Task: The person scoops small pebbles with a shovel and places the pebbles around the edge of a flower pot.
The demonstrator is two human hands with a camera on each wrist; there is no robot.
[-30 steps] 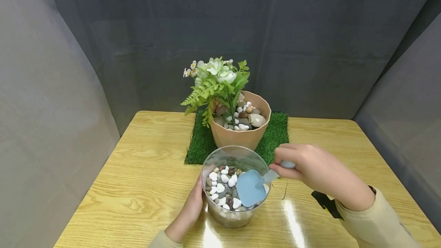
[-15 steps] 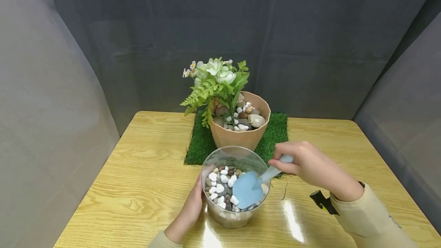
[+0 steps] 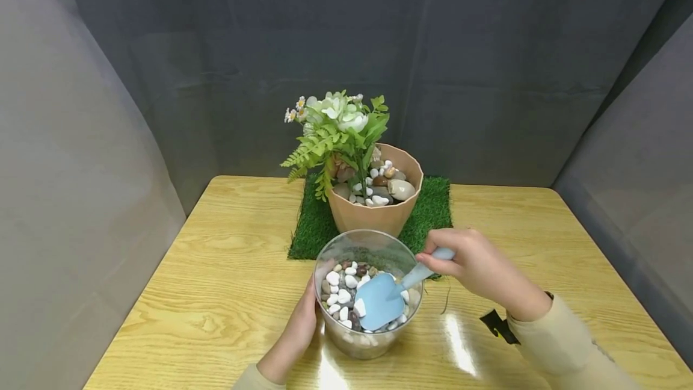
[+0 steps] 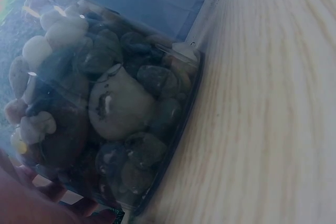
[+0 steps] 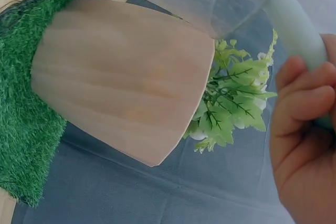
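Pale blue plastic shovel, with a broad rounded blade and a slim handle, slants down into a round clear container, its blade inside over the stones and its handle passing above the rim. White, grey and brown smooth pebbles fill the lower part of that container, and one white pebble overlaps the blade's left edge. The right hand has its grip closed round the shovel's handle, fingers curled, as the right wrist view also shows. The left hand cups the left side of the container, its grip wrapped against the clear wall, with fingertips showing through it. The container stands upright on a light wood-grain worktop.

Just behind it, a peach-coloured faceted pot sits on a green artificial-grass mat. Mixed stones lie in the pot, among them a large cream stone, and a bunch of white flowers with green leaves rises at its left side. A thin dark strand lies on the worktop right of the container. Beige sleeves cover both forearms. Dark grey cloth hangs behind the worktop.
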